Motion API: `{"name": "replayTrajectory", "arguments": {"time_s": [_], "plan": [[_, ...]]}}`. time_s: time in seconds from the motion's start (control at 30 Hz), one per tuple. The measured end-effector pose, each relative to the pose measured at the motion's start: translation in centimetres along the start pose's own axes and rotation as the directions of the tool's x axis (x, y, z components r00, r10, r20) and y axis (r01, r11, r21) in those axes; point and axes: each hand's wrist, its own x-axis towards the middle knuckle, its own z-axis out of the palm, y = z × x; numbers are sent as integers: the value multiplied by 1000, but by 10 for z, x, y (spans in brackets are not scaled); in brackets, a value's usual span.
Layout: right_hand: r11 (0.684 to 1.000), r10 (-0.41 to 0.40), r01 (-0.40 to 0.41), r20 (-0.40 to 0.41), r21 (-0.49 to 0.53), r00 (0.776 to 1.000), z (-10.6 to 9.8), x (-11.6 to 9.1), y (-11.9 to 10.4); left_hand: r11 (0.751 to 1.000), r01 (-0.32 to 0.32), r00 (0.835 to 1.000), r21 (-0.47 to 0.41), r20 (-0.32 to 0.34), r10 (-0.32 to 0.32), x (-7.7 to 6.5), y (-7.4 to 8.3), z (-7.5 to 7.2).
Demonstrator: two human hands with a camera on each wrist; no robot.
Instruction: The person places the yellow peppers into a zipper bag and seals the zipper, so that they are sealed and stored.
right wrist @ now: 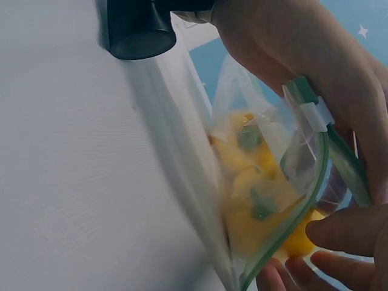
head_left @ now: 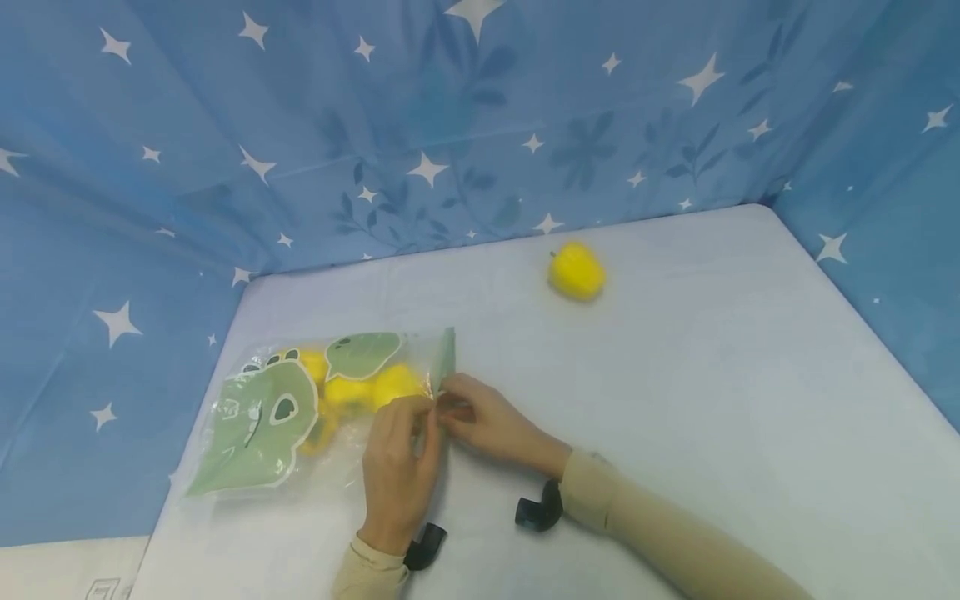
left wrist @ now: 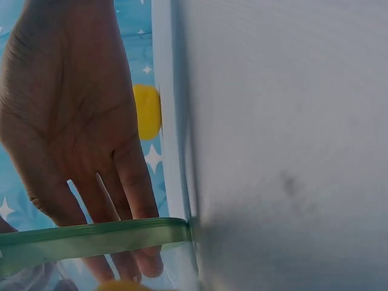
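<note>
A clear zip bag (head_left: 258,429) with a green dinosaur print lies on the left of the table. Inside it, several yellow bell peppers (right wrist: 239,221) with green stems show through the plastic. My left hand (head_left: 397,471) pinches the bag's green zip edge at its right end, close to the white slider (right wrist: 316,116). From the right, my right hand (head_left: 498,425) grips the same edge, thumb on one side. Its fingers (left wrist: 138,182) reach down behind the green strip in the left wrist view. Between the two hands, the bag's mouth gapes in the right wrist view.
One more yellow bell pepper (head_left: 577,271) sits by itself near the table's far edge. The white table (head_left: 697,400) is bordered by a blue curtain (head_left: 480,125) with white stars at the back and sides. Black camera mounts (head_left: 538,510) stick out at both wrists.
</note>
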Motion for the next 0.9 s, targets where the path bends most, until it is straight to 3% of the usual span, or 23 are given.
{"name": "replayTrajectory", "arguments": {"time_s": [0.7, 0.9], "plan": [[998, 52, -57, 169, 25, 984, 8, -3, 4, 1000, 17, 1000, -6, 19, -17, -2, 0, 0], [997, 69, -73, 181, 14, 981, 10, -3, 3, 1000, 4, 1000, -3, 13, -4, 0, 0, 1]]}}
